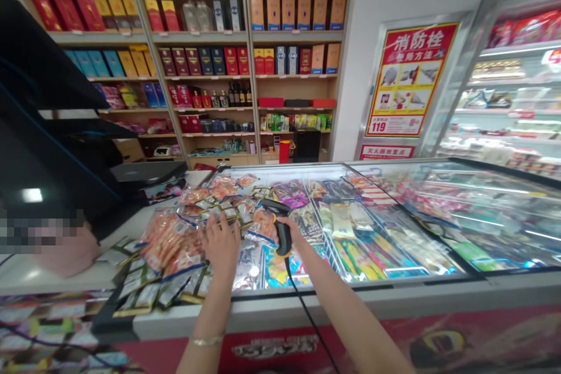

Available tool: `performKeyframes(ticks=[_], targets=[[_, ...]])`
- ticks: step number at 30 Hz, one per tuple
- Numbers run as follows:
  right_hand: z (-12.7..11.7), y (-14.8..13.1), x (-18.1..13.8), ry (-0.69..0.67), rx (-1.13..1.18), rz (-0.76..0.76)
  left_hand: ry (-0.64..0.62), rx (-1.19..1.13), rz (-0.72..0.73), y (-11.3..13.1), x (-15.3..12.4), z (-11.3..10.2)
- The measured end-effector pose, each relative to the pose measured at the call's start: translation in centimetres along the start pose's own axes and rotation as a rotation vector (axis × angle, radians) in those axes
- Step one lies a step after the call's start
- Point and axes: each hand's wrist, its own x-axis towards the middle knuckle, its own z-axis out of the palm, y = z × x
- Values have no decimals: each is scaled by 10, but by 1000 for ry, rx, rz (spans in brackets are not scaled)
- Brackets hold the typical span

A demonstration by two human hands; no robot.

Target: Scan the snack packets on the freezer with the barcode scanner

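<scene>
My right hand (293,232) is closed around the black handle of a corded barcode scanner (279,219), its head pointing left over a heap of clear snack packets (188,228) lying on the glass lid of a chest freezer (394,283). My left hand (220,239) rests on the packets just left of the scanner, fingers stretched out and spread. The scanner's black cable runs down between my forearms. A thin bracelet circles my left wrist.
A black monitor or till screen (48,146) stands at the left on a white counter (26,274). The freezer holds several coloured frozen goods. Wooden shelves of boxed goods (210,64) line the back wall. A red fire-hydrant poster (409,79) and an open chiller (512,99) stand right.
</scene>
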Motion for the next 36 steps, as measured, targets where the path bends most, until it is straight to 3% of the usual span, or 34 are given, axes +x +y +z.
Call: performKeyframes(ticks=[12,19,22,26,29,31,36], targets=[[0,-7,-4,-8,13,11,-54,26,-7,-3,1,3],[1,-22,-14,81,-2,-29,9,-52,-33,17,7,-17],[-28,-57,-29,156,-9,-91,29,-119,48,51,26,-21],[-103,-126,-65,291,-19,-190,-14,-221,218,124,60,2],[-163,-168,-97,386,-29,-289,-87,-281,330,190,70,39],[-195,-182,-113,431,-38,-341,-140,-329,363,233,68,69],[-243,-179,-122,547,-22,-457,-324,-426,354,320,54,154]])
